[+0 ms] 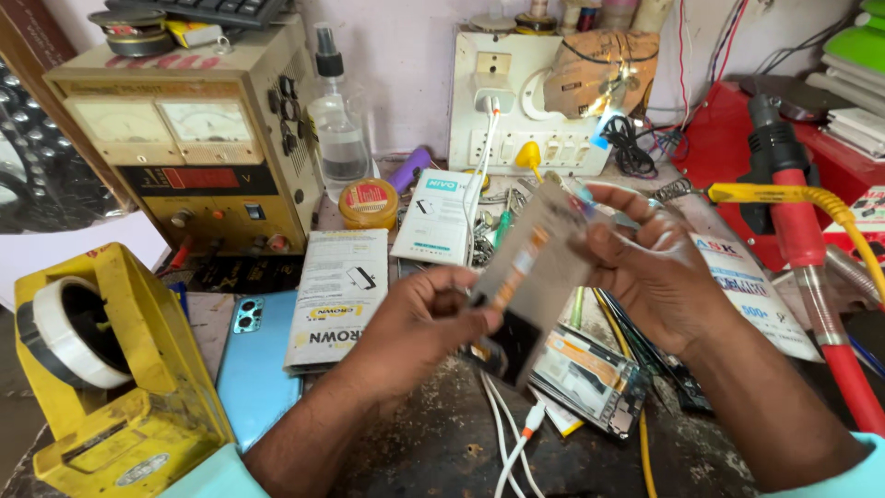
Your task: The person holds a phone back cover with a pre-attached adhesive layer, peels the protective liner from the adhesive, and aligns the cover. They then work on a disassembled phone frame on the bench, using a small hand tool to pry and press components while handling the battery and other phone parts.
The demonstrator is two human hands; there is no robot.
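We hold the thin phone panel (530,277) over the worktop (442,433), left hand (415,323) and right hand (645,267) fingers pinching opposite edges; it looks light, stiff, fragile.

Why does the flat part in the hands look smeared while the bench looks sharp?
Head view: the flat panel between the left hand and right hand is motion-blurred; the power supply and blue phone stay crisp; straight edges bow toward the frame corners.
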